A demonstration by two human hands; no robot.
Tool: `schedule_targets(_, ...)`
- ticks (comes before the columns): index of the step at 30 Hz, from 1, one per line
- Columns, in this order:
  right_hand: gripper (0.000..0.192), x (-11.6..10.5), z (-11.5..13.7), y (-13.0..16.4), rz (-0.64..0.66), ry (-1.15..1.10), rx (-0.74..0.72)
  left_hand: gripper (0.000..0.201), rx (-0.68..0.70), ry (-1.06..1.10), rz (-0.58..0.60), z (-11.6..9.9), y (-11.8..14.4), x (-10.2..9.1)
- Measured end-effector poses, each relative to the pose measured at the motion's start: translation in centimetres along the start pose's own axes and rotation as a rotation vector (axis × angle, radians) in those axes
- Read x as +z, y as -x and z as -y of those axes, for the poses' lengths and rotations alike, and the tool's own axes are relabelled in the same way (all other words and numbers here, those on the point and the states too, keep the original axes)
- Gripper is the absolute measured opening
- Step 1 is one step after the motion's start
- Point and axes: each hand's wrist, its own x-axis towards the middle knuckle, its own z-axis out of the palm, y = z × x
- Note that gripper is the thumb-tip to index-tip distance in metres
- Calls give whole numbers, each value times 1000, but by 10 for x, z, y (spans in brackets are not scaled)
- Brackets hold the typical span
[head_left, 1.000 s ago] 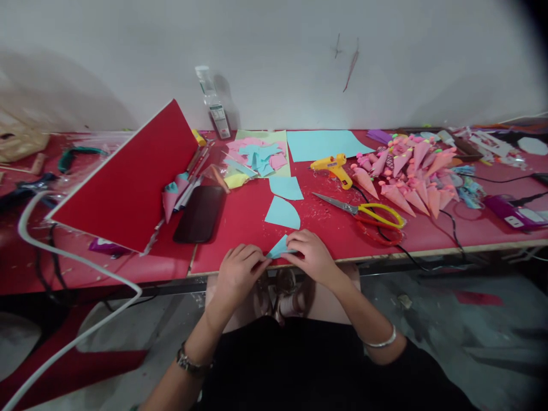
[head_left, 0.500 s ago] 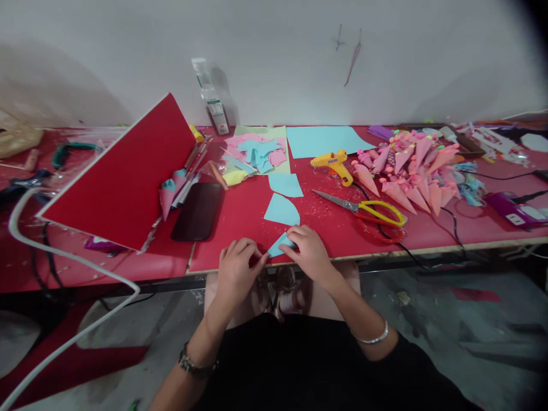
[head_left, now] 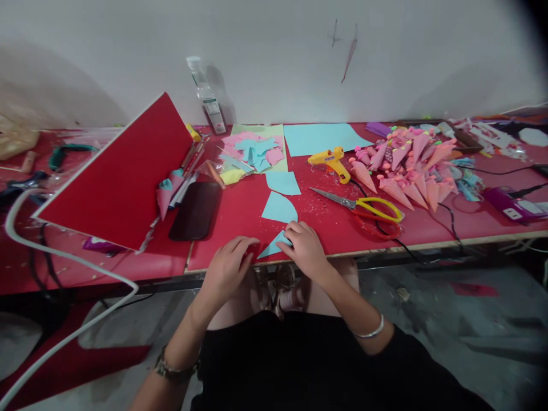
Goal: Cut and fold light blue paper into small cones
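Note:
A light-blue paper cone (head_left: 272, 246) lies at the table's front edge, its narrow tip pointing left. Its wide end is in the closed fingers of my right hand (head_left: 305, 246). My left hand (head_left: 229, 264) is just left of the tip, apart from it, fingers loosely bent and holding nothing. Just beyond the hands lie two cut blue paper pieces, a curved-edged one (head_left: 279, 208) and a smaller one (head_left: 283, 183) behind it. Scissors (head_left: 355, 205) with yellow and red handles rest to the right, blades spread, below a yellow glue gun (head_left: 331, 162).
A pile of pink cones (head_left: 413, 160) covers the right side. At the back lie a blue sheet (head_left: 325, 138) and paper scraps (head_left: 257, 149). On the left are a dark phone (head_left: 195, 211), a leaning red board (head_left: 115, 177) and a clear bottle (head_left: 208, 100) by the wall.
My left hand has let go of the cone's tip and drawn back to the left. My right hand stays on the wide end. The view has shifted slightly.

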Motion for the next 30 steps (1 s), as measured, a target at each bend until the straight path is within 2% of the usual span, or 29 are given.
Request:
schedule_targets(5,18,0,0,0,6,20,-8,33,247,-241,-19,-9,9,2)
schedule_targets(8,19,0,1,0,-8,38,0,36,322,-398,-6,-16,14,10)
schedule_targets(13,17,1,3,1,-10,73,10,39,271,-452,-98,-11,20,19)
schedule_targets(19,23,-1,3,3,-7,36,3,37,294,-466,-160,-7,23,18)
schedule_targets(22,29,-3,6,5,-27,27,12,37,272,-458,-165,-9,23,19)
schedule_targets(28,15,-8,1,8,-12,-96,39,40,225,-426,-114,-10,24,21)
schedule_targets(30,20,-10,-2,8,-14,-154,31,41,212,-408,-90,-9,25,21)
